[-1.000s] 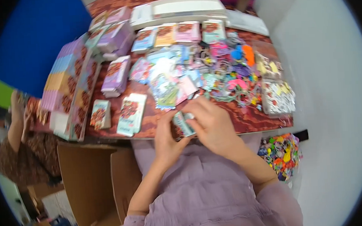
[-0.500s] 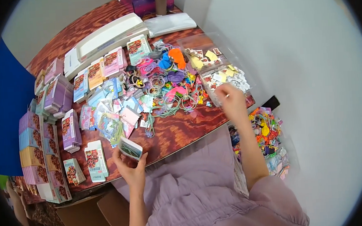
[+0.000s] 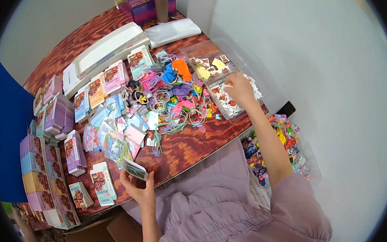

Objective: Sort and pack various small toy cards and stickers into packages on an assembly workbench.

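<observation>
My left hand (image 3: pixel 141 191) grips a small carton (image 3: pixel 135 169) between thumb and fingers at the table's near edge. Its open end faces up, and something greenish shows inside. Over a clear plastic tray (image 3: pixel 232 117) on the right, my right hand (image 3: pixel 240 89) has its fingers drawn together among small white and red printed paper pieces (image 3: pixel 222 100). Whatever its fingertips hold is hidden. Yellow slips (image 3: pixel 219 64) lie in the tray's far section. Beyond my left hand is a pile of printed packets (image 3: pixel 115 141).
Hair ties and colourful trinkets (image 3: pixel 180 93) heap mid-table. Cartons stand in stacks (image 3: pixel 39 175) at left, with a flat mint carton (image 3: pixel 102 184) nearer. A long white box (image 3: pixel 109 48) and plastic bags (image 3: pixel 172 32) lie behind. A bin of trinkets (image 3: pixel 285 137) sits below right, beside a dark phone-like object (image 3: pixel 286 110).
My right hand has moved forward and down onto the paper pieces in the tray. My left hand still holds the carton, now tilted a little differently. The whole view has shifted slightly.
</observation>
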Action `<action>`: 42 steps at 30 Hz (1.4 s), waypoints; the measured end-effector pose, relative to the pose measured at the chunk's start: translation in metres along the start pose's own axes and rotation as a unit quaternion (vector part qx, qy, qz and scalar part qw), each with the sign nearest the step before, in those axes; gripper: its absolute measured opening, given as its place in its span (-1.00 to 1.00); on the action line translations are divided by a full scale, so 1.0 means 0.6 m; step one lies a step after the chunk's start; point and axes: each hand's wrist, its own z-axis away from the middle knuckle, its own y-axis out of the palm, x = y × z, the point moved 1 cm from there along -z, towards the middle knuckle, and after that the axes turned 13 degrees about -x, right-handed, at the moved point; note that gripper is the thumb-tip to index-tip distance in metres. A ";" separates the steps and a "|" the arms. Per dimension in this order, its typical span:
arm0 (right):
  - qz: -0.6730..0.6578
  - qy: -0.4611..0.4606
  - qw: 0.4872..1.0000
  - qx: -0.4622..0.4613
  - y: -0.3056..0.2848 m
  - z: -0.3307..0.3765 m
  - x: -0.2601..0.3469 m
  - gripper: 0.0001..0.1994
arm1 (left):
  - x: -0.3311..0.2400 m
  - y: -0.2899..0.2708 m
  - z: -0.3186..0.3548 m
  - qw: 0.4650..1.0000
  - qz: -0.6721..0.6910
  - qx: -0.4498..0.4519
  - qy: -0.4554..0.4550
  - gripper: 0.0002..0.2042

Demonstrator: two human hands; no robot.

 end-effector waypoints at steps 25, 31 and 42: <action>0.161 0.066 0.968 0.183 -0.123 -0.008 -0.087 -0.78 | 0.018 -0.010 0.003 1.000 -0.016 -0.001 -0.008 -0.23; -0.011 0.120 0.987 0.109 -0.139 -0.007 -0.120 -0.85 | 0.017 -0.010 0.003 1.000 0.004 0.000 -0.026 -0.19; -0.292 0.303 0.892 0.164 -0.119 -0.010 -0.045 -0.70 | 0.026 -0.011 0.002 0.998 0.023 -0.006 -0.061 -0.20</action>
